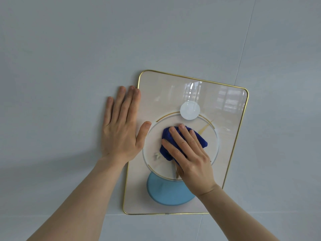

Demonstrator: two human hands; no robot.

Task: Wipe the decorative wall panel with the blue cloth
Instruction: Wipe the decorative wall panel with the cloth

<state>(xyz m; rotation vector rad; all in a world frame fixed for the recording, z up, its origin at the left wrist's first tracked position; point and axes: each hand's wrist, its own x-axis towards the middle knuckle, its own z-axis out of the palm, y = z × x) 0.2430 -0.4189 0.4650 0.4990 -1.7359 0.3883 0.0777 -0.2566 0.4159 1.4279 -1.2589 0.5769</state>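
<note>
The decorative wall panel (225, 129) is a glossy cream rectangle with a thin gold rim, hung tilted on the wall. It bears a white disc, a large pale circle and a light blue disc. My right hand (189, 155) lies flat over the bunched dark blue cloth (166, 145) and presses it against the middle of the large circle. My left hand (121, 126) rests flat with its fingers spread. Its palm is on the wall at the panel's left edge, and its thumb lies over the panel.
A plain pale grey wall (69, 58) surrounds the panel, with thin seams at the right and below. Window reflections show in the panel's upper right.
</note>
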